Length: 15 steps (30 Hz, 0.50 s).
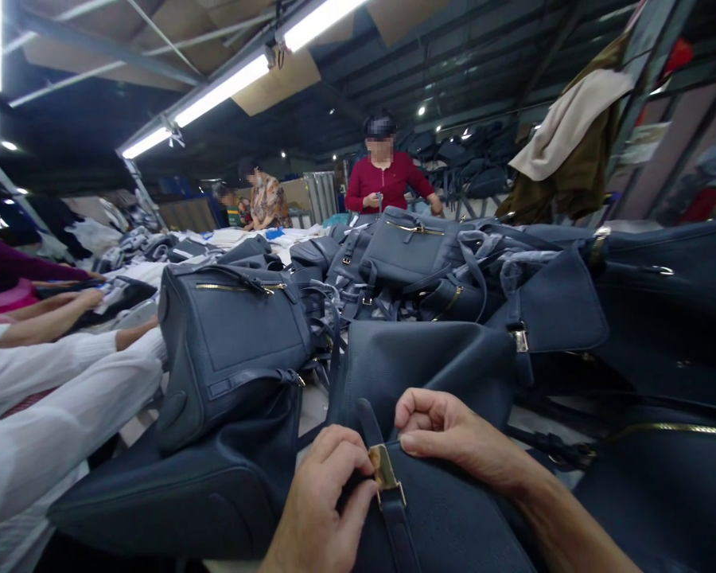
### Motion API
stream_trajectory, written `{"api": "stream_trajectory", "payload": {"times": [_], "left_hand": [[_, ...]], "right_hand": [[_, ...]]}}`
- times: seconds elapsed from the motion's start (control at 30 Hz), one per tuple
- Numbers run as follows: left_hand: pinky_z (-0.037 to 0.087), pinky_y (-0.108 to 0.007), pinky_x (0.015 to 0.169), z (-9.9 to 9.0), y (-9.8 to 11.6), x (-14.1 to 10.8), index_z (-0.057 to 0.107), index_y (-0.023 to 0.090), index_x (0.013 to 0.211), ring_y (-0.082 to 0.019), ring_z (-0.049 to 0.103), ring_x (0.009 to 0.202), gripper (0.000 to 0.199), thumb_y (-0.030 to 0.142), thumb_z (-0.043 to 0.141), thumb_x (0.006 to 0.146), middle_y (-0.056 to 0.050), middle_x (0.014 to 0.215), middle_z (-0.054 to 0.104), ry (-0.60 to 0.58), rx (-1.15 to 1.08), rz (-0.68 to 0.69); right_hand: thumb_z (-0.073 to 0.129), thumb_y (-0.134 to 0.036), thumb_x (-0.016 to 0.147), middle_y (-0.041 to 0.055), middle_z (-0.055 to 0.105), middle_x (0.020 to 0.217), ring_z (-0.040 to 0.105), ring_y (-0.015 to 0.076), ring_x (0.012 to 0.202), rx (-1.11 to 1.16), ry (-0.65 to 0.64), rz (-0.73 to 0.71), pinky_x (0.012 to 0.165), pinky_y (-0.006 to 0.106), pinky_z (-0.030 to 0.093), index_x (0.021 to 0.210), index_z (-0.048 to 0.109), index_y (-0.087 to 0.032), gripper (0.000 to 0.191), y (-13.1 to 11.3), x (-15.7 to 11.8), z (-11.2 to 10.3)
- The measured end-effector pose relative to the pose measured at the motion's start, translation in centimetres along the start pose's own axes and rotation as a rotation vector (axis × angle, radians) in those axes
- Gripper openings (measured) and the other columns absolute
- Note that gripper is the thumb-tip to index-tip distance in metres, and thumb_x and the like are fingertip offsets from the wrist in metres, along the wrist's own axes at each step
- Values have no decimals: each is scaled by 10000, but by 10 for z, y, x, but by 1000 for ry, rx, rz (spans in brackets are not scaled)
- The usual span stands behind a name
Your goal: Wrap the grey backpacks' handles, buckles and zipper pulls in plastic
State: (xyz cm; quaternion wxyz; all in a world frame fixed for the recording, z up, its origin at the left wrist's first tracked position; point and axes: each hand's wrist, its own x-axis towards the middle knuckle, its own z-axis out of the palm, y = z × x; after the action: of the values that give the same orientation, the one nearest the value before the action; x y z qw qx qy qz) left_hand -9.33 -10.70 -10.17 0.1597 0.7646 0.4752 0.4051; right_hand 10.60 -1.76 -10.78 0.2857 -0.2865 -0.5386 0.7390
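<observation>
A dark navy leather handbag point(441, 517) lies right in front of me, with a narrow leather strap point(394, 529) running through a gold metal buckle point(384, 468). My left hand point(322, 497) grips the buckle's left side and the strap, with its fingers curled around them. From the right, my right hand point(457, 434) pinches the bag's leather just beside the buckle, its thumb pressing close to the strap. The strap's upper end point(367, 418) rises between my two hands. Part of the buckle is hidden by my left fingers.
Several navy leather bags with gold zips point(232, 342) lie heaped on the table around my hands. Co-workers' white sleeves point(53, 390) and hands reach in at the left. A person in a red top point(385, 183) stands beyond the heap, and clothing hangs at the upper right.
</observation>
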Motion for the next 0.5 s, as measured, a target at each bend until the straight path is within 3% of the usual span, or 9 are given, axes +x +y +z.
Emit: {"api": "stream_trajectory", "payload": {"times": [0.23, 0.5], "left_hand": [[449, -223, 728, -6, 5, 3, 526, 195, 798, -134, 578, 784, 170, 80, 440, 888, -11, 828, 579, 100, -82, -106], [434, -237, 733, -4, 11, 3, 572, 189, 783, -152, 565, 812, 178, 150, 463, 918, -29, 851, 568, 94, -128, -154]], "right_hand": [[837, -377, 654, -77, 549, 564, 364, 29, 468, -17, -20, -5, 476, 169, 247, 797, 560, -151, 385, -3, 0, 0], [806, -414, 689, -66, 539, 588, 369, 43, 503, -116, -38, -67, 498, 183, 262, 740, 555, -151, 367, -5, -4, 4]]}}
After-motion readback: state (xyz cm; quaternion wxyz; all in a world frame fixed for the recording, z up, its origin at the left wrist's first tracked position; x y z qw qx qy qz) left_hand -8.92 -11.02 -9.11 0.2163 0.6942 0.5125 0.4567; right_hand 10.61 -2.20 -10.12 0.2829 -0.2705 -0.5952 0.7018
